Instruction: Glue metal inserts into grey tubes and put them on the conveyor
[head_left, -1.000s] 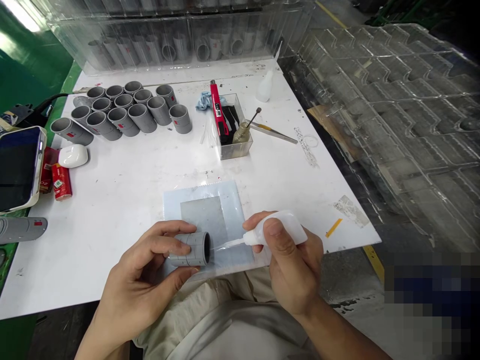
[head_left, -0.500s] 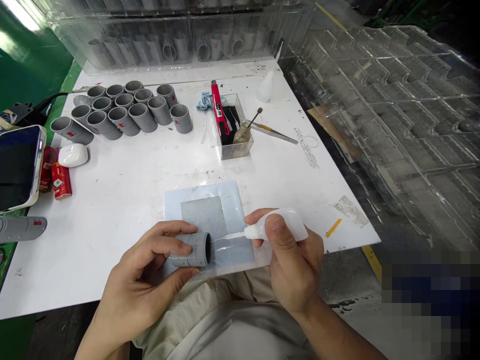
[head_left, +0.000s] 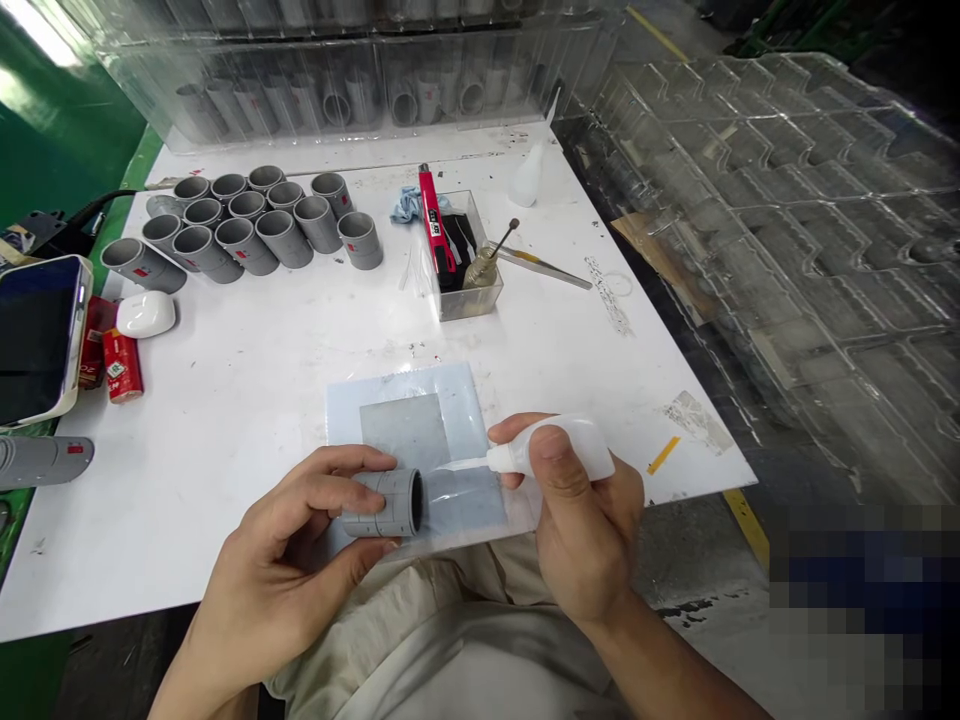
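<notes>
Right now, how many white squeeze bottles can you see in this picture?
2: one squeeze bottle in the right hand; the other squeeze bottle near the table's far edge.

Grey plastic tube (head_left: 390, 503) with red label; translucent white squeeze bottle (head_left: 564, 448).

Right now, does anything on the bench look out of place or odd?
One gray plastic tube lies alone at the left edge of the white table, apart from the grouped gray tubes. It appears to overhang the edge, so it looks out of place.
</notes>
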